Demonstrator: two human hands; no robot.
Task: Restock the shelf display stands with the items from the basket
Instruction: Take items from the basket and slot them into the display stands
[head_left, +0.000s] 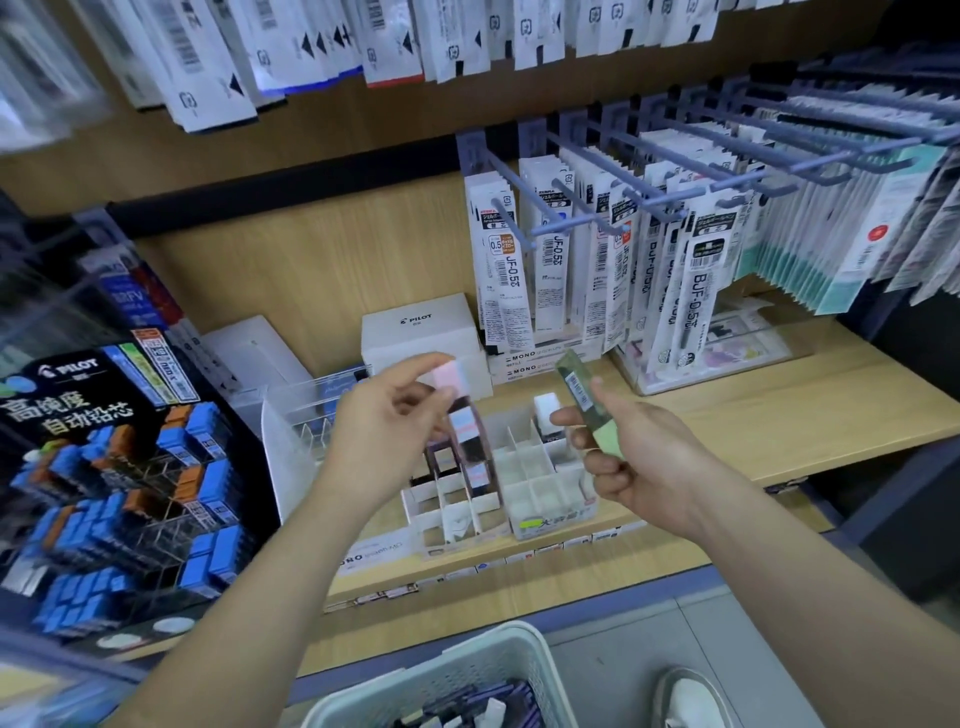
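left hand (384, 431): pink box (453, 375) is pinched over the white stand (452, 512) | right hand (631, 457): green case (589, 402) is gripped | basket (441, 675) is seen below

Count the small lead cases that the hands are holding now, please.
2. The pale pink plastic lead case is in the left hand, above the white divided stand. The green translucent lead case is in the right hand.
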